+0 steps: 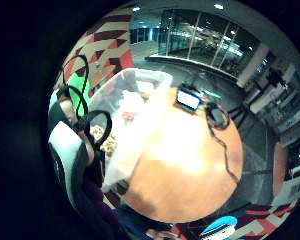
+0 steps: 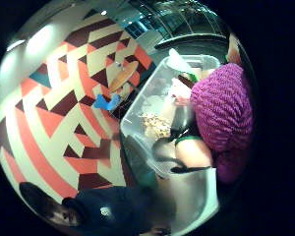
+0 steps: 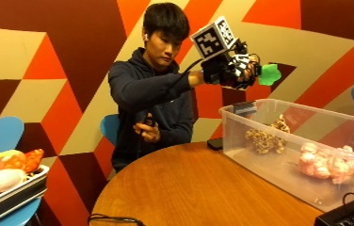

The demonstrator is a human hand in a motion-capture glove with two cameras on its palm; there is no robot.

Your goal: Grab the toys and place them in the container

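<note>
Right hand (image 3: 235,70) grasps a green toy (image 3: 269,74), raised above the container (image 3: 271,162) on the desk (image 3: 189,188), evidently for dropping in. 2 toys lie inside.

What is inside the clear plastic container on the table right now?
Inside the clear container are a spotted tan plush toy and a pink plush toy. The right hand holds a green toy above it. The far end is out of view.
</note>
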